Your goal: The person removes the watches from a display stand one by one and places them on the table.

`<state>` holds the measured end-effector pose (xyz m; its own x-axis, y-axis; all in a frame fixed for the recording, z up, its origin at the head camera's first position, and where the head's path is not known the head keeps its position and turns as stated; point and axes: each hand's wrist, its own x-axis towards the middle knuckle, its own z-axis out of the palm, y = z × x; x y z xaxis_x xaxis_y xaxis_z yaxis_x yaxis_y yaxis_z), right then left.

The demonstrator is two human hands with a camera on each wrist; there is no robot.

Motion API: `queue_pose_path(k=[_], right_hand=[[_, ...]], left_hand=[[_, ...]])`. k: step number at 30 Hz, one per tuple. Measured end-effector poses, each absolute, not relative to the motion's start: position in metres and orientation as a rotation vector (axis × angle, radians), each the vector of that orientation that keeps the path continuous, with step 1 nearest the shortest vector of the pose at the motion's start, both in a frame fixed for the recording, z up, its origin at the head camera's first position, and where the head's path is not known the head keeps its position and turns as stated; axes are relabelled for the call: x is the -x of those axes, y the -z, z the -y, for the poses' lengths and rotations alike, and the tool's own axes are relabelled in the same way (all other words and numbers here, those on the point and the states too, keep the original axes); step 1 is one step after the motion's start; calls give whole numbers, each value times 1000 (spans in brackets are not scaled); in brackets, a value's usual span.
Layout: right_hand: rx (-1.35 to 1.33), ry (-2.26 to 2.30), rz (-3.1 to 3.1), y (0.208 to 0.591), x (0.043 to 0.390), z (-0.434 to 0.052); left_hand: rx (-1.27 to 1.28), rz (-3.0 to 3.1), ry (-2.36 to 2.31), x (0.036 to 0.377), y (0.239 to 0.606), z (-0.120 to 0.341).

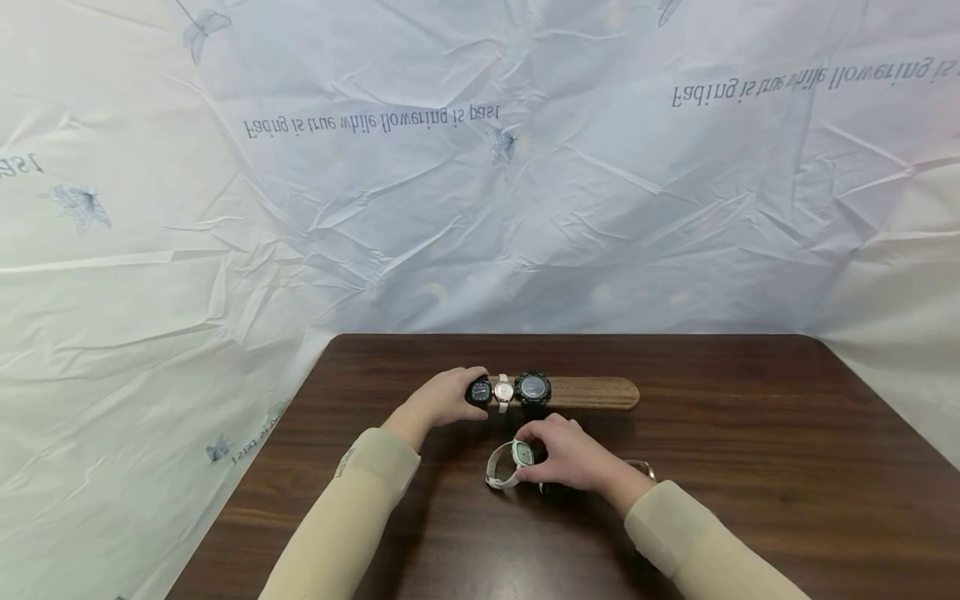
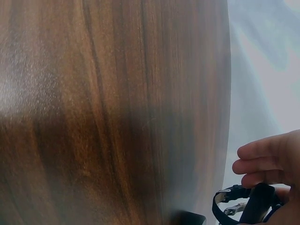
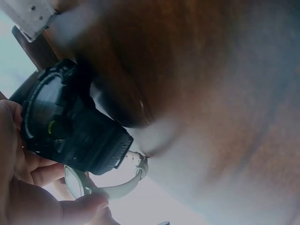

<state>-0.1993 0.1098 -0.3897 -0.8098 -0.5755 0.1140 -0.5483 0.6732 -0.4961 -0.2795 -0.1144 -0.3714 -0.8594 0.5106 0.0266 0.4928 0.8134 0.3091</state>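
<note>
my left hand [image 1: 444, 398] reaches far and a little right from its cream sleeve [image 1: 352, 508], fingers curled over the left end of the wooden watch bar [image 1: 592, 392], where they grip the small black watch [image 1: 478, 390]; in the left wrist view my fingers [image 2: 262, 161] bend above its black strap [image 2: 234, 199], which loops down toward the dark wooden table [image 2: 108, 108]. the bar lies with its long axis left to right, near the middle of the table, and the watches ride on it with faces up toward me. just right of the black one sits a rose-gold watch with a pale strap [image 1: 503, 392], then a big black round watch [image 1: 532, 388], the three close together on the bar's left part; its right part is bare wood. nearer to me, my right hand [image 1: 570, 457] lies palm down, fingers curled and pinching a white-strapped watch [image 1: 512, 462], its strap loop open to the left on the table. the right wrist view shows a chunky black watch [image 3: 70, 126] pressed against my palm, under that hand. a thin metal band [image 1: 643, 467] peeks out just right of my wrist. behind the table hangs a crinkled white printed sheet [image 1: 480, 167].
</note>
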Motion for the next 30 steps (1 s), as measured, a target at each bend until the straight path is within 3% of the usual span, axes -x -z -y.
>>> queue_pose_path(k=[30], right_hand=[[999, 608, -2866, 395, 198, -100]], left_hand=[[-792, -2920, -484, 275, 367, 114]])
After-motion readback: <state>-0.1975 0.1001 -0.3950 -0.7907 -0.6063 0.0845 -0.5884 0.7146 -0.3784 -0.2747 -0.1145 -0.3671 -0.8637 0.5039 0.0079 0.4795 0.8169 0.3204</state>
